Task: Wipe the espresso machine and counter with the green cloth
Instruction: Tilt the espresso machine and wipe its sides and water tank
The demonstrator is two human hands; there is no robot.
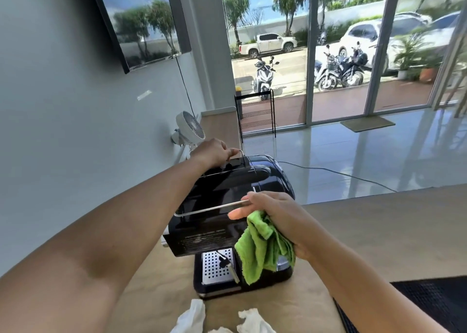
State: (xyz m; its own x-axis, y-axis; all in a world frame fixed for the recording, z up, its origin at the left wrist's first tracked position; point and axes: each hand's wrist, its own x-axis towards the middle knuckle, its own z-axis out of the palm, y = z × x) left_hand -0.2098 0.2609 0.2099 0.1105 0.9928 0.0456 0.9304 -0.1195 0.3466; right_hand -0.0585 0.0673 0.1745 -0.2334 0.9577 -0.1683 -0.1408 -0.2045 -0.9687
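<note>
the espresso machine [227, 186] is seen standing on the counter [379, 231], its perforated drip tray [217, 267] turned toward the camera. the green cloth [260, 251] is bunched in the right hand [275, 216], gripped between curled fingers and palm, with loose folds hanging over the machine's front. the thumb is laid by the near end of a thin wire rail [212, 208] on the top. the rail's far end is pinched by the left hand [214, 153], fingers curled. the cloth can be judged soft, light and limp — best kept wadded so no corner trails. the machine looks heavy and its glossy black shell slippery — the body is likely better steadied than the slender rail, which may bend.
</note>
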